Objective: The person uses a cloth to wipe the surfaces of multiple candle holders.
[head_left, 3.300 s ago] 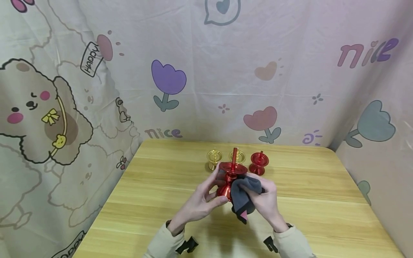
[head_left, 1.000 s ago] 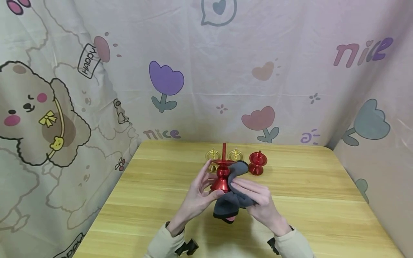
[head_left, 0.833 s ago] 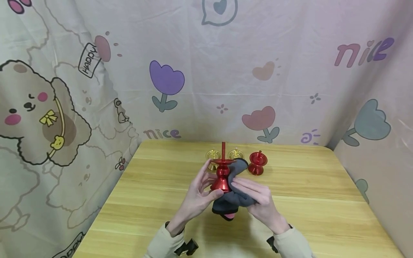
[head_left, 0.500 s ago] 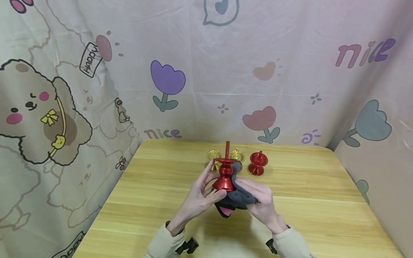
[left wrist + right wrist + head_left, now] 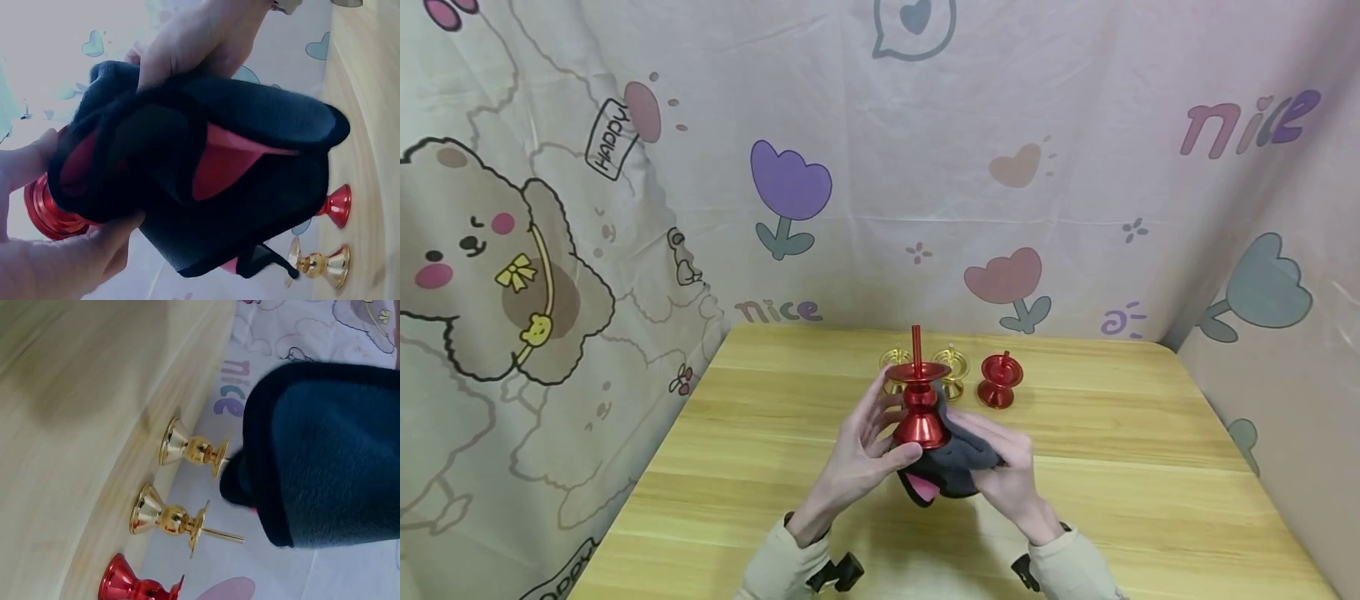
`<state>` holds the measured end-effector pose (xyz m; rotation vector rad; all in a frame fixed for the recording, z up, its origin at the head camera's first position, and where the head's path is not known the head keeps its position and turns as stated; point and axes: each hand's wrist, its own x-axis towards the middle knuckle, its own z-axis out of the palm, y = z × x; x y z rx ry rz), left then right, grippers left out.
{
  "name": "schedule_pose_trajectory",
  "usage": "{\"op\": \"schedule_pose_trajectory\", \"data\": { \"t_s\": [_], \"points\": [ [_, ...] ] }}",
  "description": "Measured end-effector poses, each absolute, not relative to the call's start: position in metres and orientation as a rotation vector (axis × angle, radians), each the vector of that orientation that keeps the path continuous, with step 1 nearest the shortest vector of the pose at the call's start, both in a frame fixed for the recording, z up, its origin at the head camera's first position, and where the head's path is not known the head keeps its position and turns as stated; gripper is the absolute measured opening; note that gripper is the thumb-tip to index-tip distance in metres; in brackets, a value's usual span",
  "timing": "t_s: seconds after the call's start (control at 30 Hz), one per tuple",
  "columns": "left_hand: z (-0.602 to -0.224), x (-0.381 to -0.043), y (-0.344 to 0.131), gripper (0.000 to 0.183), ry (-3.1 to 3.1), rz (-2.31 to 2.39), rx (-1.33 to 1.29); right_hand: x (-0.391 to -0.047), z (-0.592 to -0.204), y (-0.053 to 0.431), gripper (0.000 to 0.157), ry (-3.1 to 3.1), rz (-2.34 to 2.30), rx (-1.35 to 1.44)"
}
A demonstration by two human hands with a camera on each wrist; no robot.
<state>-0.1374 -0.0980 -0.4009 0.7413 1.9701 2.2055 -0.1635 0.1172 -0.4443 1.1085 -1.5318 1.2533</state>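
Note:
In the head view my left hand [image 5: 853,467] grips a red metal candle holder [image 5: 922,429] by its flared base, thumb in front and fingers behind. It is raised above the table, nearly upright, its dish and thin stem on top. My right hand [image 5: 1009,475] holds a dark grey cloth [image 5: 966,454] with black edging and a pink underside against the right and lower part of the base. In the left wrist view the folded cloth [image 5: 269,194] covers most of the holder [image 5: 47,212]. The cloth [image 5: 337,456] fills the right side of the right wrist view.
Behind the hands, two gold candle holders [image 5: 159,519] and another red candle holder [image 5: 998,383] stand in a row towards the back of the wooden table [image 5: 745,450]. A patterned fabric backdrop [image 5: 880,183] hangs round the back and sides.
The cloth has shifted from the holder's right side to lower around the base, and my right hand has moved with it. The holder has shifted slightly left and turned in my left hand.

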Motion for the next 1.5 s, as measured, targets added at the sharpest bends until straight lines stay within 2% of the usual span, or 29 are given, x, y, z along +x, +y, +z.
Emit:
{"op": "schedule_pose_trajectory", "data": {
  "t_s": [0.07, 0.2, 0.4, 0.73, 1.0, 1.23, 1.37, 1.5],
  "points": [
    [-0.400, -0.137, -0.098, 0.097, 1.972, 2.194, 0.746, -0.164, -0.444, 0.117, 0.035, -1.523, 1.248, 1.105],
    [-0.399, -0.137, -0.097, 0.100, 2.070, 2.174, 0.756, -0.162, -0.438, 0.114, 0.018, -1.509, 1.065, 1.104],
    [-0.399, -0.136, -0.098, 0.099, 2.214, 2.188, 0.806, -0.159, -0.428, 0.109, 0.021, -1.470, 0.896, 1.122],
    [-0.402, -0.138, -0.103, 0.094, 1.922, 2.229, 0.859, -0.162, -0.436, 0.114, 0.022, -1.488, 1.148, 1.111],
    [-0.400, -0.135, -0.091, 0.103, 2.004, 2.255, 0.740, -0.160, -0.432, 0.109, 0.022, -1.486, 0.896, 1.091],
    [-0.400, -0.135, -0.095, 0.109, 2.148, 2.186, 0.877, -0.158, -0.428, 0.106, 0.021, -1.435, 0.912, 1.093],
    [-0.400, -0.137, -0.097, 0.101, 1.996, 2.219, 0.964, -0.159, -0.432, 0.108, 0.022, -1.451, 1.094, 1.097],
    [-0.399, -0.137, -0.099, 0.095, 1.876, 2.242, 0.932, -0.160, -0.436, 0.109, 0.022, -1.447, 1.185, 1.087]
  ]
}}
